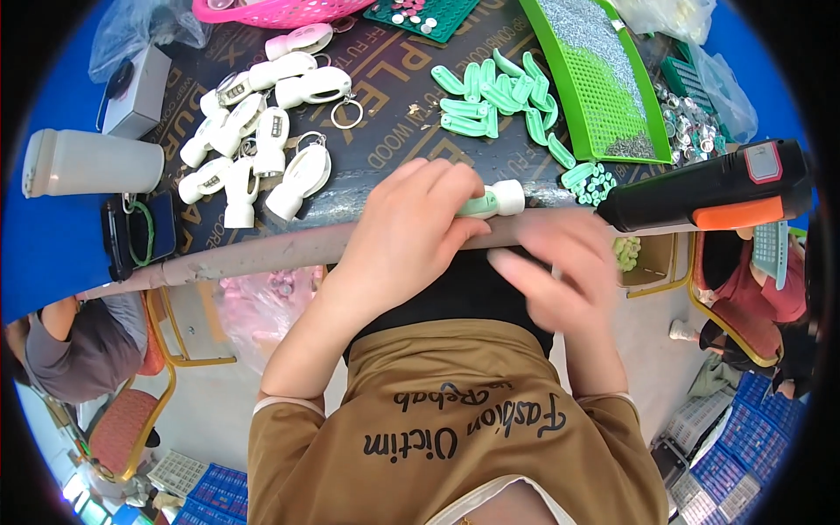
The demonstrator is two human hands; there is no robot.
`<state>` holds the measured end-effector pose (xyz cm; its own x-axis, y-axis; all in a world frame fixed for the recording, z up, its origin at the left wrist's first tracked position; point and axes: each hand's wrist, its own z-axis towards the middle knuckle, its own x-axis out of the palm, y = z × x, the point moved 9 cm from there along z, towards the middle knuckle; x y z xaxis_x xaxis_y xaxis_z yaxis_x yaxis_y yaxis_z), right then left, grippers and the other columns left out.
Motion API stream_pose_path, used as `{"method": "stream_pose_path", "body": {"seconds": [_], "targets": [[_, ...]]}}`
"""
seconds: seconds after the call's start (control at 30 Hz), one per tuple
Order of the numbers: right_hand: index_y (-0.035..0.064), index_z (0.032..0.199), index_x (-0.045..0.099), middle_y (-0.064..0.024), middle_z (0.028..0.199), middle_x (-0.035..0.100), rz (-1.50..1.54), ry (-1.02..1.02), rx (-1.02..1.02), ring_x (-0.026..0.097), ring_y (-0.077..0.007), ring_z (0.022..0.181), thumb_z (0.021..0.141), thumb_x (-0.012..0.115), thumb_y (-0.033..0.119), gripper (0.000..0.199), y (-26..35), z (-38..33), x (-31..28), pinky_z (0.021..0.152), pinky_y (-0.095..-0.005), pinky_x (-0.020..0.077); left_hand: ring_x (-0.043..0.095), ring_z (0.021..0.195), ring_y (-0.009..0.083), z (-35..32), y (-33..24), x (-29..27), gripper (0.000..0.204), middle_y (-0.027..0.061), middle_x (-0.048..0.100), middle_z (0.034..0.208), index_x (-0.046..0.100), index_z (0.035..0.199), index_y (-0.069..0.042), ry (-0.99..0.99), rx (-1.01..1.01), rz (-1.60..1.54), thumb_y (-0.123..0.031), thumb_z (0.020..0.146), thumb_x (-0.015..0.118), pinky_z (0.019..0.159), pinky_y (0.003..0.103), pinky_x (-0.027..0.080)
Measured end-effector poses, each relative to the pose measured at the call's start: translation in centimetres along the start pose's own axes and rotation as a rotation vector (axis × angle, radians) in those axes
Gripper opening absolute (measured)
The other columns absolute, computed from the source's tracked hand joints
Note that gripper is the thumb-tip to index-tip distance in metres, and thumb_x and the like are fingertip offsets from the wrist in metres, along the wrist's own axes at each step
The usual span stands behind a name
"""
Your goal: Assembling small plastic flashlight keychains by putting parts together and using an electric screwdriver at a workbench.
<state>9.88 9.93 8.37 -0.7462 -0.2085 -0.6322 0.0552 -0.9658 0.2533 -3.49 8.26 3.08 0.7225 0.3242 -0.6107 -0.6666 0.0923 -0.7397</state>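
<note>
My left hand [416, 232] is closed around a small torch-shaped piece [502, 198] with a white round head and a pale green side part, at the table's near edge. Just right of it is my right hand [567, 267], smeared by motion, its fingers not clear and apart from the piece. A pile of white torch-shaped keychain pieces [271, 140], some with metal split rings, lies to the left. Beyond my hands are loose curved mint-green plastic parts [499, 90]. Small green round parts [591, 185] sit nearer, by a black power screwdriver [709, 188] with an orange trigger.
A green tray [604, 96] of tiny metal parts stands at the back right, beside clear round pieces [691, 127]. A pink basket [280, 12] and green board [423, 16] are at the back. A whitish cup [96, 164] and phone [140, 232] stand left. Other people sit on both sides.
</note>
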Motion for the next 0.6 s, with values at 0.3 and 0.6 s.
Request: {"method": "stream_pose_path", "body": {"seconds": [0.3, 0.6], "targets": [[-0.0006, 0.148, 0.016, -0.0241, 0.146, 0.032, 0.838, -0.276, 0.570, 0.039, -0.0400, 0.130, 0.087, 0.067, 0.037, 0.088, -9.3, -1.8, -7.8, 0.108, -0.0524, 0.0306, 0.060, 0.083, 0.0285, -1.4, -1.9, 0.6, 0.028, 0.0106, 0.063, 0.100, 0.062, 0.097, -0.005, -0.098, 0.297, 0.211, -0.012, 0.074, 0.075, 0.067, 0.038, 0.051], [-0.0066, 0.114, 0.055, -0.0101, 0.101, 0.045, 0.760, -0.144, 0.442, 0.053, -0.0224, 0.085, 0.065, 0.082, 0.030, 0.068, -9.3, -2.2, -7.9, 0.071, -0.0354, 0.0497, 0.064, 0.089, 0.0316, -1.9, -1.9, 0.9, 0.029, 0.0156, 0.064, 0.106, 0.063, 0.100, -0.003, -0.097, 0.313, 0.232, -0.007, 0.073, 0.075, 0.074, 0.038, 0.054]]}}
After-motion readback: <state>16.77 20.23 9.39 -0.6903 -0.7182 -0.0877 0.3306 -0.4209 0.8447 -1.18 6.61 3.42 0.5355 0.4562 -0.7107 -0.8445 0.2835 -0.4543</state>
